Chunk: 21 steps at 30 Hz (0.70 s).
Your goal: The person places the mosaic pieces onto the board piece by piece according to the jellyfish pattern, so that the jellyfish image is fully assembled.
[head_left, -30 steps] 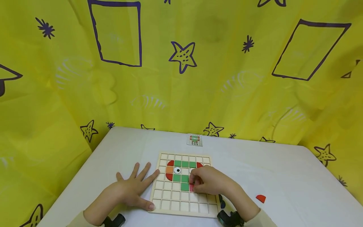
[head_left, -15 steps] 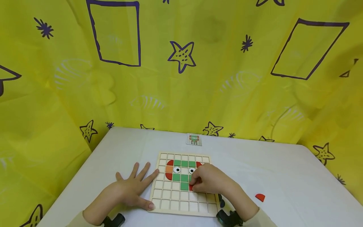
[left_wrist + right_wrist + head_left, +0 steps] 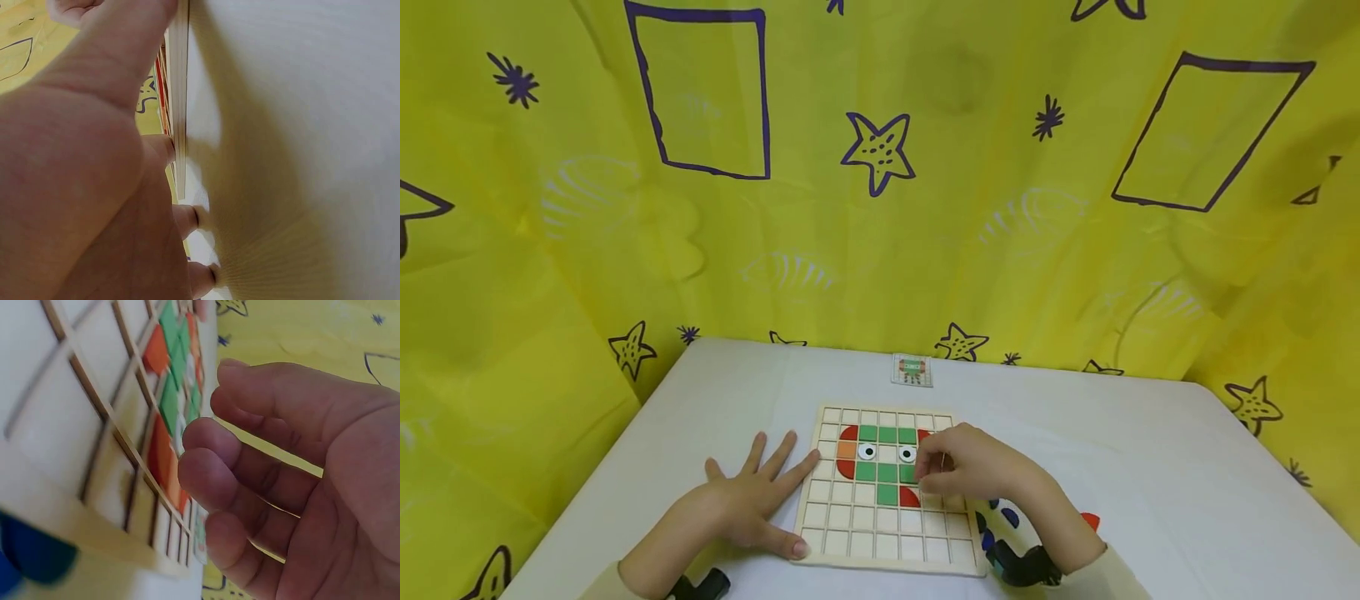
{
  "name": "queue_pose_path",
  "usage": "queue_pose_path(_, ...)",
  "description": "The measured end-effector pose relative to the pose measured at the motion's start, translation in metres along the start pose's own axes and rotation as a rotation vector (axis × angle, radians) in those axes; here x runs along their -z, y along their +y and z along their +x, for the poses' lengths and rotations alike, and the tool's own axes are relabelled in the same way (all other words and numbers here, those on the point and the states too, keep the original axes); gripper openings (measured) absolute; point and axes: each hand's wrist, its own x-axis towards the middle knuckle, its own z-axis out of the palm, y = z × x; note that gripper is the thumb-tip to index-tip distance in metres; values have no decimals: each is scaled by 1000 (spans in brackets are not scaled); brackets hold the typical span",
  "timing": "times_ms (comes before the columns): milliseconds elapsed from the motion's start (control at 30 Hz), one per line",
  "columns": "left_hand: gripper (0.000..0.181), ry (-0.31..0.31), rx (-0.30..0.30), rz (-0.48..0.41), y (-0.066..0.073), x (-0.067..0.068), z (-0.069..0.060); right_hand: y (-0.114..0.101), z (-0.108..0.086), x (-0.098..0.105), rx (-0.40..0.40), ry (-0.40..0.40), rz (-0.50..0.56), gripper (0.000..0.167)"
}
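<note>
A wooden grid board (image 3: pixel 841 518) lies on the table, bearing green tiles (image 3: pixel 887 495), an orange tile (image 3: pixel 846 450), red rounded pieces and two eye tiles (image 3: pixel 867 451). My left hand (image 3: pixel 752 500) rests with spread fingers at the board's left side, thumb and one finger touching its edge. Over the right part of the board hovers my right hand (image 3: pixel 973 462), fingers loosely bent. The right wrist view shows a gap between its thumb and fingers, with nothing held. A red quarter-circle piece (image 3: pixel 909 497) sits in a cell just left of that hand; some right-side tiles are hidden behind it.
A small picture card (image 3: pixel 912 370) lies behind the board. Several dark blue rounded pieces (image 3: pixel 1010 517) are beside the board's right edge. Another red piece (image 3: pixel 1090 521) shows partly behind the right forearm. A yellow patterned curtain (image 3: pixel 880 250) surrounds the white table (image 3: pixel 752 375).
My right hand has let go of the red quarter-circle piece, leaving it in its cell, and has moved slightly up and right. The left hand has stayed in place.
</note>
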Motion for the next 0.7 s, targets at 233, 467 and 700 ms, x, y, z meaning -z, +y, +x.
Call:
queue_pose_path(233, 111, 2, 4, -4, -2, -2, 0, 16, -14, 23, -95, 34, -47, 7)
queue_pose_path(467, 112, -7, 10, -8, -1, -2, 0, 35, -33, 44, -191, 92, -64, 15)
queue_pose_path(700, 112, 1, 5, 6, 0, -1, 1, 57, -73, 57, -298, 42, -27, 25)
